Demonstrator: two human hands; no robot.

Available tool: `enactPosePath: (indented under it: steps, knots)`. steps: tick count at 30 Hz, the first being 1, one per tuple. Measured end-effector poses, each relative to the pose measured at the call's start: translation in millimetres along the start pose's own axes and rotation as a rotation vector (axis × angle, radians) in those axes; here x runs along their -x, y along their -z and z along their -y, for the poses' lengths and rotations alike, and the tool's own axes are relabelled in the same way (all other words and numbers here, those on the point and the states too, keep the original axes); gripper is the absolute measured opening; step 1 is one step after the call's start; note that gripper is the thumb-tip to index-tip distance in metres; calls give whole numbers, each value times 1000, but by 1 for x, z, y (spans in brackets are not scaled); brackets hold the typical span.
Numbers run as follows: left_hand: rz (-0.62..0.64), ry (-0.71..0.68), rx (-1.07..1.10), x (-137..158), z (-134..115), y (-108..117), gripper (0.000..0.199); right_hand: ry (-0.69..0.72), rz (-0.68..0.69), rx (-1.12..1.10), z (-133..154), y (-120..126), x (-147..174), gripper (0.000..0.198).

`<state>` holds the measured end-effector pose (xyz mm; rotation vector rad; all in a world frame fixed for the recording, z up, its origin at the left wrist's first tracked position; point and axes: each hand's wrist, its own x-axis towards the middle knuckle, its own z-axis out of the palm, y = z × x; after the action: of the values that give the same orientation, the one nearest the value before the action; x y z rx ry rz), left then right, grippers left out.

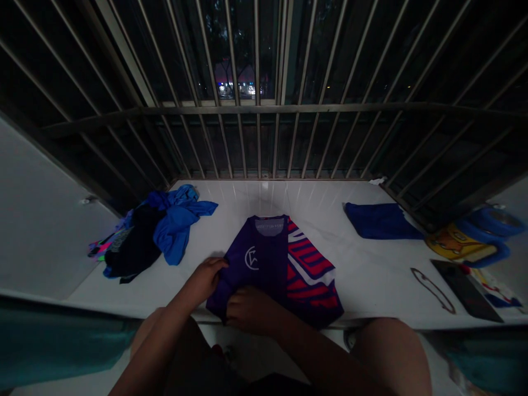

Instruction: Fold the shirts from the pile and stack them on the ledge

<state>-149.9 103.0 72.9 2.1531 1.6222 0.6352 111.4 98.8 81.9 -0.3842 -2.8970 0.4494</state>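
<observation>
A dark purple jersey [270,275] lies spread on the white ledge right before me, neckline away from me. It has a white emblem on the chest, and its right part carries red and white stripes. My left hand [210,275] grips the jersey's left edge near the sleeve, fingertips curled over the cloth. Lower down, my right hand [249,309] reaches across the front of the jersey, its fingers closed on the cloth by the bottom left corner. The fingertips of that hand are partly hidden.
A heap of blue and black clothes [152,231] lies on the left of the white ledge [363,275]. To the right are a folded blue cloth [381,221], a yellow and blue item [466,242], a cord loop [433,291] and a dark flat panel [466,291]. Metal window bars [264,110] stand behind.
</observation>
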Motion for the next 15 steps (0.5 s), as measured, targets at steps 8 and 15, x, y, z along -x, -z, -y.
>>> enactPosePath:
  steps: [8,15]
  knots:
    - [-52,-76,-67,-78,-16,-26,57,-655,-316,61,-94,79,98,20]
    - [-11,44,-247,-167,-10,-59,54,-729,-228,155,-73,62,137,21]
